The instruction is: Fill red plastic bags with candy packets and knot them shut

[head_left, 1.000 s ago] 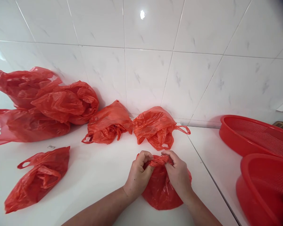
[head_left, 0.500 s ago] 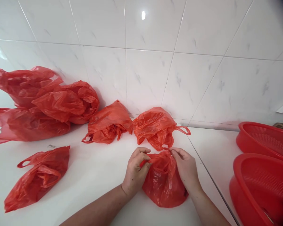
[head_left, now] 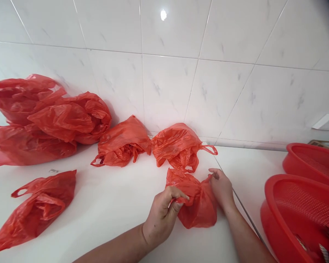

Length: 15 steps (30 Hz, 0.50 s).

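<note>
A red plastic bag (head_left: pixel 199 210) with something bulky inside rests on the white table in front of me. My left hand (head_left: pixel 164 212) pinches the bag's gathered top on its left side, thumb against the bent fingers. On the other side, my right hand (head_left: pixel 221 188) holds a corner of the same bag between thumb and fingers. What the bag contains is hidden by the red film. Just behind it, another red plastic bag (head_left: pixel 178 144) with a loop handle leans close to the tiled wall.
More red bags (head_left: pixel 123 140) line the wall, with a heap of them (head_left: pixel 68 117) at the left. One separate red bag (head_left: pixel 41 208) lies at front left. Two red plastic baskets (head_left: pixel 274 204) stand at right, the nearer holding small items. A wall socket (head_left: pixel 327 121) is above them.
My left hand has moved down and toward me, drawing its side of the bag's top along. My right hand has shifted slightly right, stretching the bag's corner. The view has turned slightly right.
</note>
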### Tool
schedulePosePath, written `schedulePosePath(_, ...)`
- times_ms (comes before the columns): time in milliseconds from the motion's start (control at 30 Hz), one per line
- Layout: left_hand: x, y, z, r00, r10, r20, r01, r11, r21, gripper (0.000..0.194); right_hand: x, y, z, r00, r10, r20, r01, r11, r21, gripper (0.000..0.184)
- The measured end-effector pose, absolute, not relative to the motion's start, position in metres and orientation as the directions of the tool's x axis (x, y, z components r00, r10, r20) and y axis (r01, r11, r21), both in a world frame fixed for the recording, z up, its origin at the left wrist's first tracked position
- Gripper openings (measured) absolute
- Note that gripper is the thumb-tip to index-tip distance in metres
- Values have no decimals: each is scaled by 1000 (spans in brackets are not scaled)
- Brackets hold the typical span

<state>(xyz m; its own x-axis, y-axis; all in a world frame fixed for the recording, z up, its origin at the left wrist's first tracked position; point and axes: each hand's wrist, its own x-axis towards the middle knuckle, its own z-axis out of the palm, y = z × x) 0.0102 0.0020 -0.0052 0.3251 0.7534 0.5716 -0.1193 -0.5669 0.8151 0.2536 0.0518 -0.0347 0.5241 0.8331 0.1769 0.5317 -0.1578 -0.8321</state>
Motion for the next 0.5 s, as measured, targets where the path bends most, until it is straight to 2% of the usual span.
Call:
schedulePosePath(200,11,-3,-2,374,713,593,-88,-609,788,16,249,52,-36,499,842,204,570,-142,-809,32)
schedulePosePath(400,12,1,-2,299,858,418,-57,-421,905,18,235,41,-14,502,813,294,584,-69,-809,39)
schedulePosePath(500,12,5,-4,281,894,350,-77,-342,936,20,221,35,0,521,802,292,513,-21,-858,47)
